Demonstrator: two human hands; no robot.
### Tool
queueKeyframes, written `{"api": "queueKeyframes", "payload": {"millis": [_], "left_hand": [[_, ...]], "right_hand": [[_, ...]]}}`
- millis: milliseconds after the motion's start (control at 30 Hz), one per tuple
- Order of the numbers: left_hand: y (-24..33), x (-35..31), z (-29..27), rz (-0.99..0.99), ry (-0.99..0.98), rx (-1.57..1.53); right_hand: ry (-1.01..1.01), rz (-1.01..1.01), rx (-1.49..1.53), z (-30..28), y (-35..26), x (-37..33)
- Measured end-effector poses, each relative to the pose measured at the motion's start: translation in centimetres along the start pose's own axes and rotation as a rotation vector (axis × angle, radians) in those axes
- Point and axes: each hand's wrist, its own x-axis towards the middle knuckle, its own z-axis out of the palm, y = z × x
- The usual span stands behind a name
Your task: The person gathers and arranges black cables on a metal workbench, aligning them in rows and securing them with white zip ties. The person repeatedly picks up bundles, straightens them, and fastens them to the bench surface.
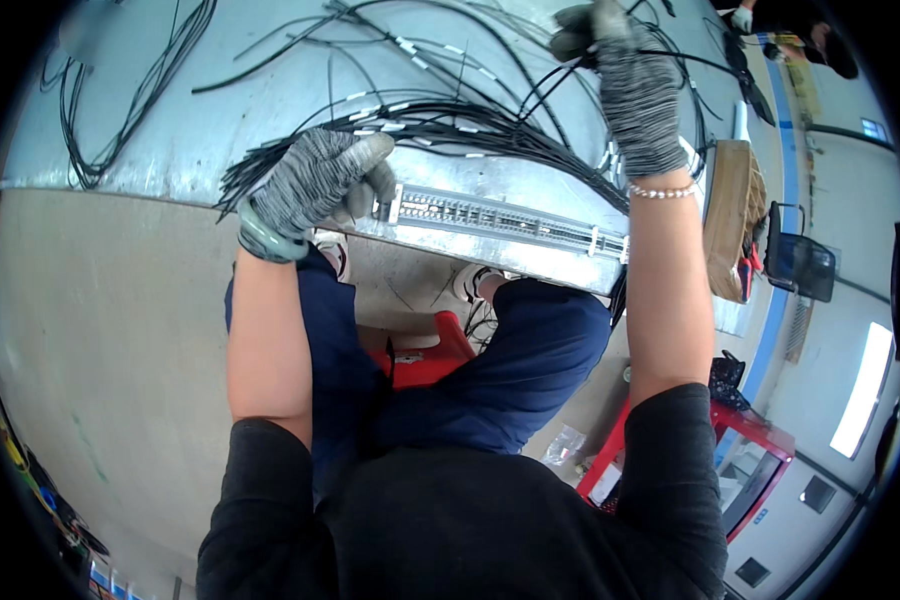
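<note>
At far left, a loose hank of black cables (75,115) lies on the grey metal bench (175,160). Next comes the person's left hand (320,185), in a grey knitted glove, at the bench's near edge. Its fingers are curled at the left end of a terminal block strip (500,220); I cannot tell whether they grip it. The strip lies along the near edge, running rightward. Just behind it stretches a thick bundle of black cables (470,130) with white marker sleeves; its cut ends fan out behind the left hand, and looser strands crowd the bench beyond. Below the edge, between the person's knees, is a red seat (430,355); to its right, a clear plastic bag (565,445) lies on the floor. The right hand (635,90), also gloved, reaches over the cables, with black strands meeting its bent fingers; whether it is closed on them I cannot tell. Its forearm blocks the view of the strip's right end. Farther right are an open cardboard box (730,215) beside the arm, a red-framed stand (760,435) lower down, another person's gloved hand (742,19) at the top, and a black chair (802,265).
</note>
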Motion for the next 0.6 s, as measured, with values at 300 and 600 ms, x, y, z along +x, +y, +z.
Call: {"api": "queueKeyframes", "payload": {"millis": [300,600], "left_hand": [[7.4,2.9,9.9,0.632,0.315,0.266],[10.8,1.8,13.9,0.564,0.209,0.218]], "right_hand": [[-0.073,-0.273,-0.123,0.3,-3.2,-3.2],[-0.079,-0.128,-0.381,-8.3,-8.0,-6.2]]}}
